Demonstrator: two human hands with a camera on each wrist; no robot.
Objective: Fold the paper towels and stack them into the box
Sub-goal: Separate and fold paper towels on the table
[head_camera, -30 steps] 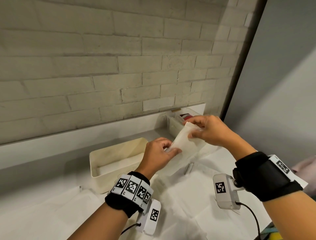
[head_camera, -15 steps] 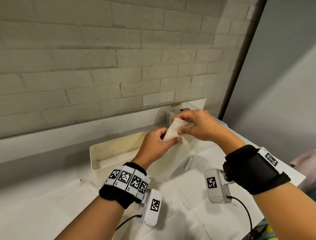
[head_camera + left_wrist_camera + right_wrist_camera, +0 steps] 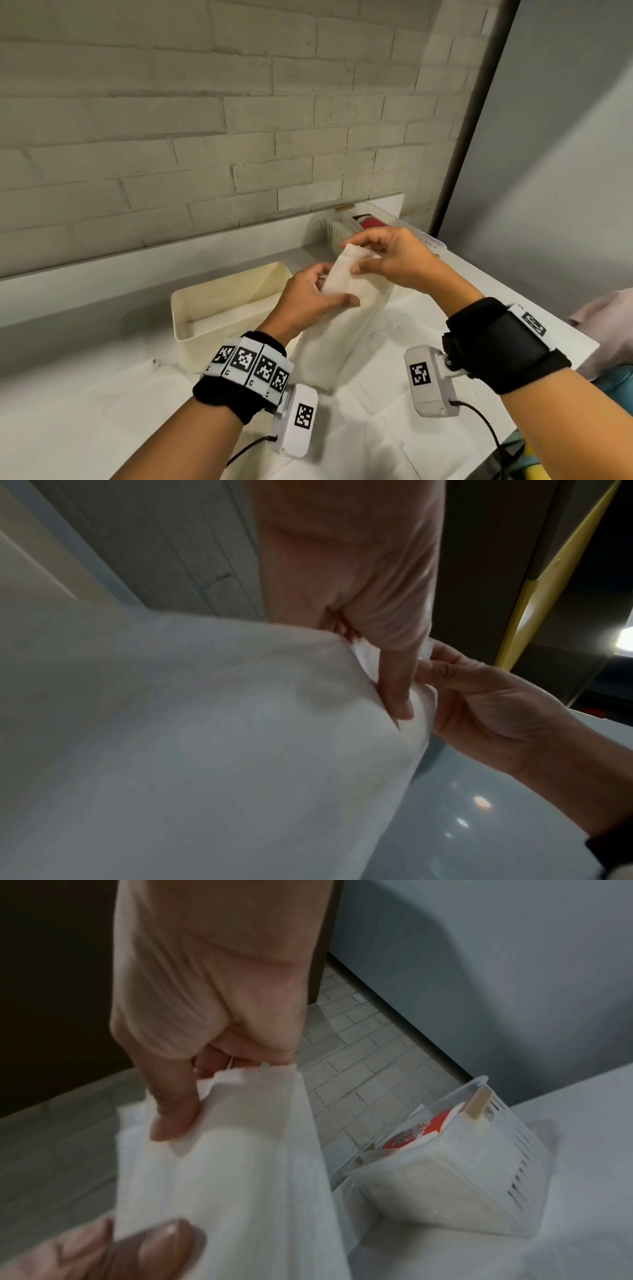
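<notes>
A white paper towel (image 3: 346, 308) hangs folded lengthwise above the table, held up by both hands. My left hand (image 3: 315, 298) pinches its near left edge between thumb and fingers; the towel (image 3: 205, 750) fills the left wrist view. My right hand (image 3: 383, 260) pinches the top corner of the towel (image 3: 240, 1150) with thumb and curled fingers. The cream box (image 3: 219, 301) stands open on the table just left of the hands, with a flat white layer on its bottom.
More unfolded paper towels (image 3: 359, 428) lie spread over the white table. A white slotted basket (image 3: 421, 240) with a red-and-white pack stands at the back right by the brick wall. The table's right edge (image 3: 561, 325) is near my right wrist.
Both hands have drawn closer together and slightly left with the towel, folding it narrower. The right hand's grip has shifted at the top corner.
</notes>
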